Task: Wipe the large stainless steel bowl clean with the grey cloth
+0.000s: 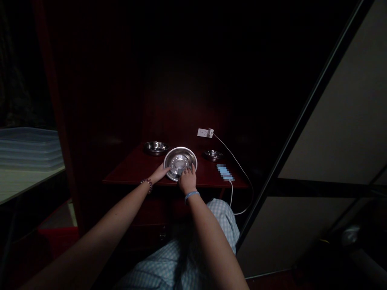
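A shiny metal bowl [180, 154] is tilted towards me over the front of a dark red shelf [130, 171]. My left hand [160, 173] grips its lower left rim, thumb over the inside. Inside the bowl, my right hand [188, 179] is closed on a small dark grey cloth or pad [180, 172], too dim to name surely, which presses against the lower wall. Behind on the left sits another metal bowl [156, 148]. To the right stands a smaller metal dish [213, 155].
A phone [225, 172] lies at the shelf's right, its white cable [238, 163] looping up to a wall socket [205, 133]. Stacked clear plastic trays [28, 149] stand on a pale table at left. My knee [223, 217] is under the shelf edge.
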